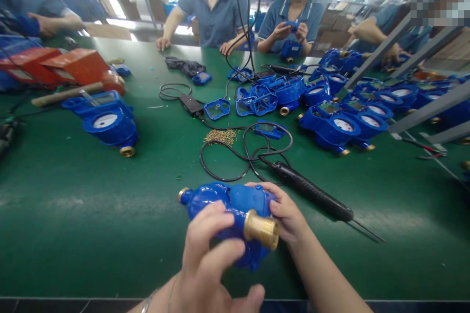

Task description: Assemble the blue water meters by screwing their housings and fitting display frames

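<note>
A blue water meter (210,199) with brass threaded ends is held tilted above the near part of the bench. My right hand (288,212) is closed around its right side, beside the blue box-shaped part. In front of the body, my left hand (209,259) has its fingers spread and its thumb away from the meter. The fingertips overlap the pipe near the large brass end; whether they press on it I cannot tell. A black electric screwdriver (312,188) lies to the right of the meter, its cable looped behind. Beyond it is a pile of small brass screws (220,137).
Another meter (110,120) stands at left, near a mallet (73,93) and orange boxes (73,66). Blue covers (217,108) and many meters (338,127) fill the back right, beside a grey metal frame (436,112). Co-workers (216,14) are across the green bench (91,234).
</note>
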Available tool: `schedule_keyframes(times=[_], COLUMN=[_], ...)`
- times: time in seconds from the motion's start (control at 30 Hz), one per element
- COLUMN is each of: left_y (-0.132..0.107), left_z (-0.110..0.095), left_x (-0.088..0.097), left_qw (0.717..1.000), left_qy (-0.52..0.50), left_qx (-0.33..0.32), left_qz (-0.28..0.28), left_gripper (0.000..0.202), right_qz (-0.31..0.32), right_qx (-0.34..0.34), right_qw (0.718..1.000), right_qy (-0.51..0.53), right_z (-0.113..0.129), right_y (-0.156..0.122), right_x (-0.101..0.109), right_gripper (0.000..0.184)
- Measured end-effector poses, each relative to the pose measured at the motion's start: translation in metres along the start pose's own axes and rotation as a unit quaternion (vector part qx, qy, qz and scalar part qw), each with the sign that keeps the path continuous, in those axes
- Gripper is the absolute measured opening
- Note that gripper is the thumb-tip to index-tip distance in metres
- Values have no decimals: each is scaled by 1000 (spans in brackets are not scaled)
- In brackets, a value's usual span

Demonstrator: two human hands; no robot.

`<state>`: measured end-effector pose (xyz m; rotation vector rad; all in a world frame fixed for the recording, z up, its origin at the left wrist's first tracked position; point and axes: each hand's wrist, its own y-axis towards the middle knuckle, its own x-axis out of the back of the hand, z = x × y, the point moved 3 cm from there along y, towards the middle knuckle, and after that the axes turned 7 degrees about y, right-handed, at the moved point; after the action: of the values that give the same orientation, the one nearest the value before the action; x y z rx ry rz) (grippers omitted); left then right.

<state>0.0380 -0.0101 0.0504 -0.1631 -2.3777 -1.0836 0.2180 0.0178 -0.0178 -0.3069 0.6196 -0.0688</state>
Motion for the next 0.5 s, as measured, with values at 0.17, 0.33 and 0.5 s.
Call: schedule_keyframes(times=[0.17,0.33,0.5], left_y=[-15,-19,-24], left_z=[-13,-8,-4], left_x=[-2,-12,-18], left_qw=[975,960,960], left_qy=[31,8,14], left_qx=[-186,-202,-211], left_qz=[117,191,183], left_gripper=[19,33,39], right_qz=[-53,-99,-92], right_qx=[3,26,44], right_qw=[997,976,933], right_qy=[-61,-195,-346], right_z=[-5,-4,-2], right_y=[10,15,15], right_x=[24,38,40], right_gripper=[55,42,44])
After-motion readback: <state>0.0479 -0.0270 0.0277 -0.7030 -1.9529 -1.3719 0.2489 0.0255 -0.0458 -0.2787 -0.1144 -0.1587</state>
